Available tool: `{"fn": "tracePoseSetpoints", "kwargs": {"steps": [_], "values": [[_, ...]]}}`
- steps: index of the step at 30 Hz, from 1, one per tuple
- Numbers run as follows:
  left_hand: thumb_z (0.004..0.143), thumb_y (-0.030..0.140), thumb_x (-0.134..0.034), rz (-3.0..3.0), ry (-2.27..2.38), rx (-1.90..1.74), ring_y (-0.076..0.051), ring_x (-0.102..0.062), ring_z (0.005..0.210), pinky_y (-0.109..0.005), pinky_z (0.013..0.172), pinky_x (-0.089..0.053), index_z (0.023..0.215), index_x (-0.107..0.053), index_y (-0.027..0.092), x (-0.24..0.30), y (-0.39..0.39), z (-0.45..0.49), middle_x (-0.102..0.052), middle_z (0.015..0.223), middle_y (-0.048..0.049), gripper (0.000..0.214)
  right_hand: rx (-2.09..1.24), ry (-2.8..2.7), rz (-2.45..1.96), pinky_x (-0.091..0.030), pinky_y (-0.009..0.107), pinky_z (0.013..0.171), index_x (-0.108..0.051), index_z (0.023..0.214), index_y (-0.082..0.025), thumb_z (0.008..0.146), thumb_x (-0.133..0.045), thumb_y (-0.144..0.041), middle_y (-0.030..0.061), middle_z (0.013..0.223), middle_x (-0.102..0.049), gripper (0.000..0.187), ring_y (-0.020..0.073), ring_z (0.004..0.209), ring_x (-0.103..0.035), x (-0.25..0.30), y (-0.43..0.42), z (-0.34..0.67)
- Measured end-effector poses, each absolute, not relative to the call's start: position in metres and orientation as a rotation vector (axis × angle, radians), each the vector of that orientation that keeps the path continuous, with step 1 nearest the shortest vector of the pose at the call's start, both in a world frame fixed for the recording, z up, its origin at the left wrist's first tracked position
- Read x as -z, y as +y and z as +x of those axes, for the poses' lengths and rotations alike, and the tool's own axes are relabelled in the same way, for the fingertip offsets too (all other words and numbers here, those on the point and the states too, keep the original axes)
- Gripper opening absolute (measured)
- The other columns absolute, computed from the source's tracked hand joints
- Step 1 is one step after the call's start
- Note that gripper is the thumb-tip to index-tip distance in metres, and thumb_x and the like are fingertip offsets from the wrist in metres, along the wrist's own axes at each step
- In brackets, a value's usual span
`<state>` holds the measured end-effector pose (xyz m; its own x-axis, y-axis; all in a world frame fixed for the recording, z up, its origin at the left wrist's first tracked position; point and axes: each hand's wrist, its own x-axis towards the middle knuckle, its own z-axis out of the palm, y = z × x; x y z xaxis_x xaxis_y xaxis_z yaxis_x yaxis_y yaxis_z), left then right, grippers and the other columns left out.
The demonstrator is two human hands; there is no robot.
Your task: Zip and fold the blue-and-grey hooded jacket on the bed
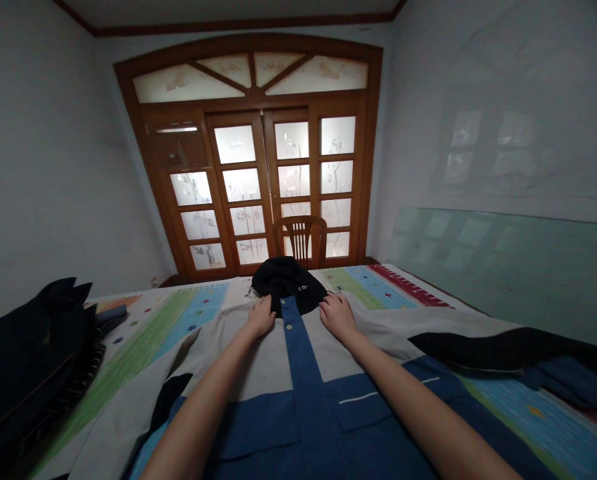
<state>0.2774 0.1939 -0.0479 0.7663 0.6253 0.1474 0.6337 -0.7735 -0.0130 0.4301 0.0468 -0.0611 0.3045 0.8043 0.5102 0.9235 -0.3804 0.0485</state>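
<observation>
Head view is looking across a bedroom toward a wooden double door [238, 187] with frosted glass panes and an arched fanlight, a slatted wooden chair [301, 240] standing in front of it. A long glass panel [503, 267] is leaning along the right wall. A striped, star-patterned bed cover [378, 290] is spreading over the bed, with a dark cloth pile [28, 373] sitting along its left side and a black and blue garment [503, 350] lying across its right side. A grey and blue button-front jacket [258, 367] is lying flat in the middle of the bed, a black hood [288, 283] bunched at its far end. Its blue placket [298, 353] is running up the centre, a pale button [289, 326] showing near the top. The left hand [261, 317] and right hand [338, 318] are resting on the grey cloth on either side of the placket, just below the hood. Both hands are open, fingers [331, 303] lying flat and slightly spread, gripping nothing
</observation>
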Motion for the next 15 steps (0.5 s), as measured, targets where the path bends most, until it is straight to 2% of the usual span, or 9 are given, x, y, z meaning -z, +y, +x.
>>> {"fn": "tracePoseSetpoints", "kwargs": {"steps": [3,5,7,10,13,15], "values": [[0.077,0.014,-0.038,-2.93,-0.882,0.195,-0.022,-0.015,0.126,-0.04,0.101,-0.014,0.13,-0.023,0.017,0.051,0.192,0.283,-0.024,0.137,-0.0065,0.055,0.638,-1.663,-2.265,-0.019,0.033,0.094,-0.06,0.099,-0.02,0.082,-0.037,-0.021,0.0041,0.112,-0.054,0.028,0.0191,0.117,-0.03,0.062,0.047,0.429],[0.076,0.015,-0.039,-2.944,-0.834,0.181,-0.022,-0.015,0.126,-0.042,0.101,-0.01,0.129,-0.025,0.021,0.051,0.193,0.284,-0.026,0.136,-0.0044,0.055,0.591,-1.719,-2.255,-0.021,0.031,0.093,-0.058,0.103,-0.022,0.083,-0.037,-0.024,0.0014,0.115,-0.053,0.029,0.0171,0.116,-0.033,0.066,0.049,0.43],[0.078,0.02,-0.039,-2.944,-0.866,0.167,-0.025,-0.022,0.123,-0.046,0.099,-0.014,0.128,-0.027,0.021,0.051,0.196,0.282,-0.029,0.135,-0.0066,0.052,0.546,-1.729,-2.275,-0.025,0.03,0.091,-0.056,0.106,-0.022,0.084,-0.037,-0.026,0.0016,0.116,-0.053,0.03,0.0161,0.112,-0.038,0.069,0.051,0.431],[0.081,0.032,-0.037,-2.918,-0.988,0.18,-0.03,-0.037,0.114,-0.047,0.092,-0.026,0.126,-0.031,0.02,0.05,0.2,0.278,-0.033,0.132,-0.0113,0.048,0.522,-1.674,-2.327,-0.027,0.032,0.088,-0.056,0.104,-0.02,0.084,-0.036,-0.028,0.0046,0.115,-0.053,0.03,0.0174,0.109,-0.041,0.071,0.054,0.434],[0.083,0.04,-0.032,-2.87,-1.068,0.286,-0.027,-0.044,0.108,-0.038,0.088,-0.033,0.124,-0.035,0.017,0.051,0.201,0.272,-0.044,0.123,-0.0128,0.047,0.539,-1.606,-2.372,-0.027,0.034,0.088,-0.059,0.094,-0.017,0.083,-0.038,-0.027,0.0083,0.105,-0.058,0.026,0.0196,0.101,-0.047,0.069,0.057,0.433],[0.086,0.038,-0.025,-2.831,-1.13,0.366,-0.023,-0.048,0.103,-0.033,0.085,-0.035,0.121,-0.039,0.017,0.052,0.203,0.267,-0.052,0.113,-0.012,0.043,0.559,-1.569,-2.394,-0.026,0.036,0.088,-0.06,0.088,-0.016,0.083,-0.039,-0.025,0.0093,0.097,-0.061,0.023,0.0202,0.095,-0.049,0.067,0.059,0.431]]}}
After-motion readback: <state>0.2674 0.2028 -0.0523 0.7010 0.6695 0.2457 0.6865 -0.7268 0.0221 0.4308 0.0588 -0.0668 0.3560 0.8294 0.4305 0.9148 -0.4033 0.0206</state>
